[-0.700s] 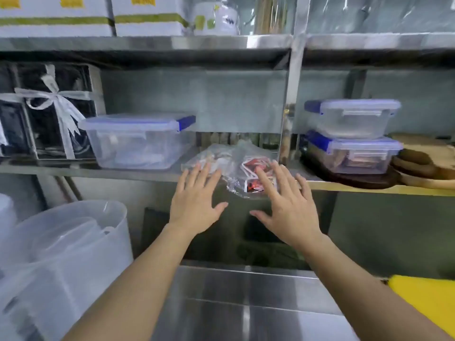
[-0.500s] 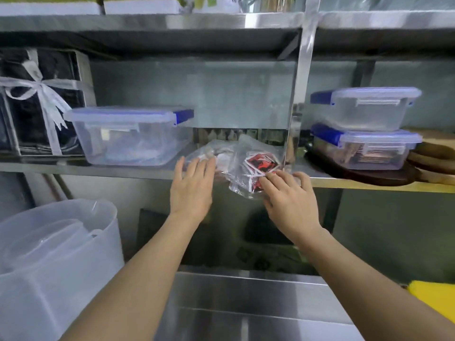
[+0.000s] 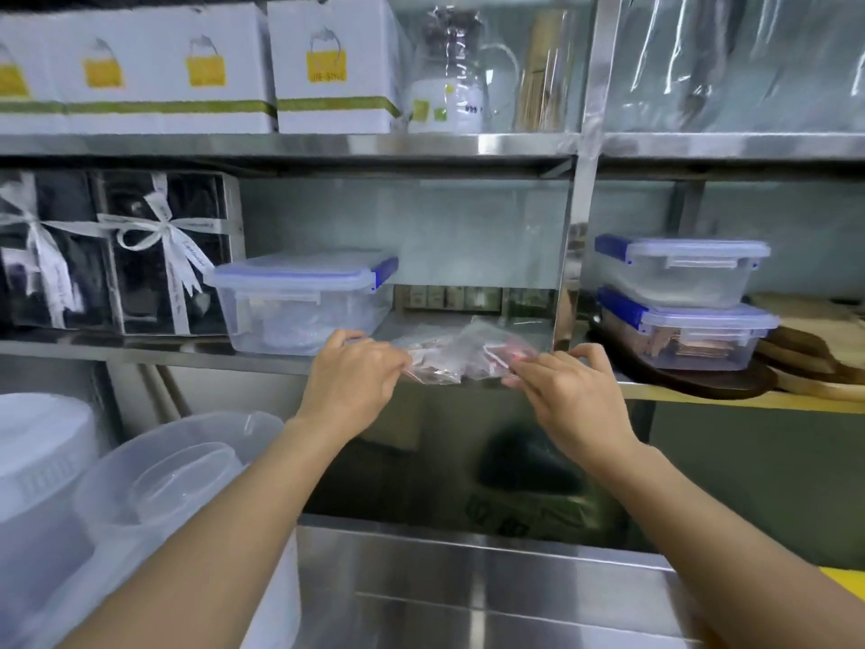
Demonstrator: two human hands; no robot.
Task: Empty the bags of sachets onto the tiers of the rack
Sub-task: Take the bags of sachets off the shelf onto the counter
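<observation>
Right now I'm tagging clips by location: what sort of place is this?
Probably a commercial kitchen's storeroom: stainless steel rack, lidded plastic food containers, wooden boards, boxed glassware.

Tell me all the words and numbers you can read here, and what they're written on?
Nothing reads clearly.
White boxes: small print on the yellow picture, too blurred.
Ribbon on the black gift box: printed script, too small.
Glass jug: dark marks on the label, blurred.
Bag of sachets: red print, blurred.
</observation>
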